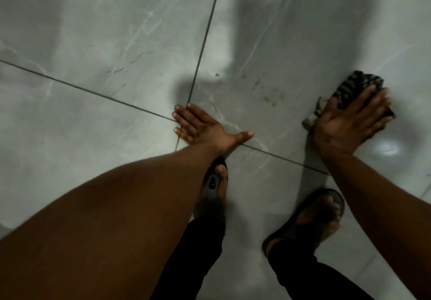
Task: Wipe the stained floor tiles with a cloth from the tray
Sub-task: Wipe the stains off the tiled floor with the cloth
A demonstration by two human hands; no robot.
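1. The right hand [349, 122] lies flat on the cloth [356, 90] and presses it on the floor tile [291, 31]. The fingers are spread over the cloth, not curled around it; whether the thumb pinches an edge, I cannot tell.
2. The cloth is dark with light stripes and crumpled. It sits at the right side of the view, partly under the palm, with one end showing beyond the fingertips and a smaller corner showing at the thumb side.
3. The long axis of the cloth runs diagonally, from near-left to far-right, about in line with the fingers.
4. The stains [270, 92], yellowish spots, lie to the left of the cloth, near it but not touching. They are between the two hands.
5. The left hand [203, 127] is open and flat on the floor, fingers spread, holding nothing. It rests where the grout lines [205, 38] cross and seems to support the body.
6. The right hand is somewhat nearer to the stains and already has the cloth, so I judge the next move is a sweep to the left, across the cloth's long axis.
7. The tray is not in view.
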